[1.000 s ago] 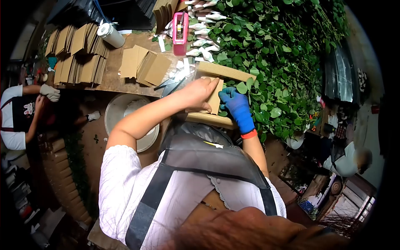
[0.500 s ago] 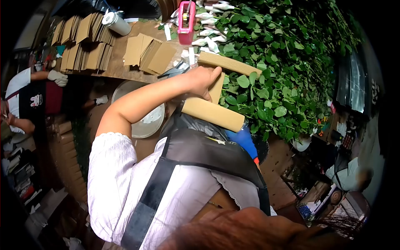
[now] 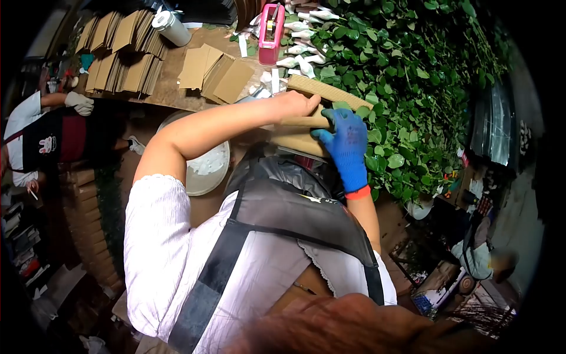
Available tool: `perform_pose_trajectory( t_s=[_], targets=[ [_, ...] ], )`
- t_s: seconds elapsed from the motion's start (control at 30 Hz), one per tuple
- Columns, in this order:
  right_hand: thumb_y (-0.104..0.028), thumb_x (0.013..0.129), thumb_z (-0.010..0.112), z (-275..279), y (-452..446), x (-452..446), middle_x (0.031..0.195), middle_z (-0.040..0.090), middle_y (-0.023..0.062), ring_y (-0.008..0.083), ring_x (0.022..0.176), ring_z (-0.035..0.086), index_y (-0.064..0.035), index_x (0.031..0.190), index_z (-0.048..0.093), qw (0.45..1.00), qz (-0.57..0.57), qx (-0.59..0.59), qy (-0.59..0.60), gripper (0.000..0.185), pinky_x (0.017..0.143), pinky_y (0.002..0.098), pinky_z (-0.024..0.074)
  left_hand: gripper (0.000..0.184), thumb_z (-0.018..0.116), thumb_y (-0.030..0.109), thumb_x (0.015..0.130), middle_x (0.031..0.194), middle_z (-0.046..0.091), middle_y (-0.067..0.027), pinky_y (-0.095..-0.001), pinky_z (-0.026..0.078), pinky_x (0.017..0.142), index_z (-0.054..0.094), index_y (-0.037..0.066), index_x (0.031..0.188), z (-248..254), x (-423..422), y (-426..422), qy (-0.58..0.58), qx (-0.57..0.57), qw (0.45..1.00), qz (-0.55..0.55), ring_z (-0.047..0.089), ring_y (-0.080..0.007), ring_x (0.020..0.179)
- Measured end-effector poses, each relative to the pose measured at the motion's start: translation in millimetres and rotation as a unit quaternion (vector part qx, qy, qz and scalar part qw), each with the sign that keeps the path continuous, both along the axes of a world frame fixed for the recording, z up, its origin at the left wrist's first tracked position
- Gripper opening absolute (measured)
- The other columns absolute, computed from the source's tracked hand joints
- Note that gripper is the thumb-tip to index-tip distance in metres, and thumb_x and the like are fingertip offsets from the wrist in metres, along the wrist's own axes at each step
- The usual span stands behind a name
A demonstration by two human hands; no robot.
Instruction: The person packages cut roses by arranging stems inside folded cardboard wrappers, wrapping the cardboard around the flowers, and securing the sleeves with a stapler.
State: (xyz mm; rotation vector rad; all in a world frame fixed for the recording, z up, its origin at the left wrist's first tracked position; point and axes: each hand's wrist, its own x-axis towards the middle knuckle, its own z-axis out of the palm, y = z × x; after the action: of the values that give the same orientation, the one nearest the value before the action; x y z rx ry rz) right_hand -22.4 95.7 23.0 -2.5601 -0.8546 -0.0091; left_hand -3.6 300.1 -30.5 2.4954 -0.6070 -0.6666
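Observation:
A piece of cardboard (image 3: 302, 141) is held in front of my apron at the table's edge. My bare left hand (image 3: 296, 105) has its fingers closed over its upper left part. My right hand (image 3: 346, 133), in a blue knit glove with an orange cuff, grips the right end between thumb and fingers. Just beyond the hands lies a ribbed strip of corrugated cardboard (image 3: 330, 91); I cannot tell whether it joins the held piece. Leafy green stems (image 3: 401, 112) are heaped right beside the glove.
Cardboard sheets (image 3: 215, 74) and stacked cardboard (image 3: 127, 53) lie on the table, near a white lidded cup (image 3: 172, 29). A pink tape dispenser (image 3: 271, 34) stands by white-wrapped buds (image 3: 302, 50). A round pale tub (image 3: 207, 165) is below. Another person (image 3: 50, 130) is at left.
My gloved right hand has come up from below onto the cardboard's right end. The near cardboard panel has tipped and shifted back under the hands. My left hand has stayed near the same spot.

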Motion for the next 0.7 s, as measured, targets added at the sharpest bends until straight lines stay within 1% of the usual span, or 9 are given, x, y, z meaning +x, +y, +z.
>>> perform_pose_trajectory(
  t_s=[0.07,0.13,0.17,0.2,0.27,0.33,0.37,0.67,0.7],
  targets=[
    [-0.031,0.072,0.080,-7,2,8,0.097,0.066,0.0077,0.0303,0.085,0.063,-0.0146,0.095,0.068,0.996,-0.004,-0.087,0.030,0.031,0.073,0.0455,0.0480,0.030,0.051,0.029,0.098,0.088,0.066,-0.0247,-0.0524,0.052,0.069,0.051,0.002,0.110,11,4,14,-0.026,-0.074,0.996,-0.037,0.065,-0.0475,0.083],
    [-0.031,0.074,0.079,-26,3,11,0.085,0.067,0.0098,0.0315,0.078,0.064,-0.0141,0.087,0.068,0.999,-0.018,-0.050,0.013,0.024,0.069,0.0454,0.0482,0.030,0.052,0.031,0.099,0.089,0.067,-0.0209,-0.0518,0.052,0.071,0.058,0.001,0.098,27,9,22,-0.008,-0.075,0.997,-0.010,0.065,-0.0446,0.083],
    [-0.030,0.075,0.079,-29,0,15,0.082,0.067,0.0100,0.0318,0.076,0.064,-0.0140,0.086,0.068,0.999,-0.012,-0.029,0.020,0.023,0.068,0.0453,0.0483,0.023,0.057,0.026,0.095,0.093,0.068,-0.0186,-0.0477,0.053,0.074,0.064,0.004,0.096,36,0,20,-0.054,0.036,0.998,-0.004,0.066,-0.0378,0.088],
    [-0.030,0.075,0.078,-33,-1,19,0.080,0.067,0.0102,0.0321,0.075,0.064,-0.0139,0.085,0.068,1.000,-0.009,-0.006,0.026,0.022,0.068,0.0451,0.0485,0.022,0.060,0.022,0.089,0.100,0.069,-0.0161,-0.0458,0.054,0.071,0.066,0.005,0.102,35,-19,29,-0.167,-0.040,0.985,-0.027,0.067,-0.0342,0.089],
    [-0.032,0.076,0.077,-38,-3,23,0.080,0.067,0.0103,0.0320,0.076,0.064,-0.0142,0.086,0.068,0.998,-0.013,-0.024,0.049,0.023,0.069,0.0447,0.0488,0.031,0.062,0.020,0.083,0.114,0.068,-0.0142,-0.0426,0.056,0.078,0.066,0.003,0.109,46,-53,26,-0.317,-0.047,0.942,-0.105,0.067,-0.0310,0.097],
    [-0.032,0.076,0.077,-37,-3,22,0.081,0.067,0.0102,0.0322,0.076,0.063,-0.0143,0.087,0.069,0.998,-0.019,-0.033,0.042,0.023,0.071,0.0449,0.0489,0.042,0.063,0.023,0.087,0.132,0.060,-0.0162,-0.0437,0.051,0.098,0.062,0.000,0.123,15,-70,25,-0.402,-0.043,0.901,-0.157,0.061,-0.0320,0.116],
    [-0.033,0.076,0.077,-33,-4,22,0.080,0.067,0.0099,0.0323,0.078,0.063,-0.0144,0.089,0.069,0.997,-0.023,-0.061,0.049,0.024,0.072,0.0456,0.0486,0.054,0.063,0.026,0.091,0.145,0.050,-0.0179,-0.0434,0.038,0.113,0.053,0.001,0.137,-11,-73,31,-0.362,-0.092,0.917,-0.138,0.050,-0.0308,0.133],
    [-0.031,0.083,0.072,-25,-3,21,0.097,0.069,0.0105,0.0315,0.086,0.066,-0.0165,0.107,0.069,0.995,-0.020,-0.100,0.011,0.028,0.082,0.0435,0.0506,0.056,0.065,0.027,0.091,0.149,0.047,-0.0151,-0.0449,0.033,0.117,0.051,0.002,0.139,-20,-80,16,-0.370,-0.056,0.924,-0.076,0.044,-0.0294,0.139],
    [-0.031,0.083,0.071,-13,0,24,0.101,0.069,0.0113,0.0315,0.090,0.066,-0.0164,0.112,0.067,0.999,-0.008,-0.030,-0.023,0.033,0.085,0.0433,0.0505,0.056,0.065,0.027,0.091,0.149,0.047,-0.0145,-0.0451,0.032,0.117,0.051,0.002,0.139,-20,-79,16,-0.372,-0.054,0.924,-0.075,0.044,-0.0292,0.139]
  ],
)
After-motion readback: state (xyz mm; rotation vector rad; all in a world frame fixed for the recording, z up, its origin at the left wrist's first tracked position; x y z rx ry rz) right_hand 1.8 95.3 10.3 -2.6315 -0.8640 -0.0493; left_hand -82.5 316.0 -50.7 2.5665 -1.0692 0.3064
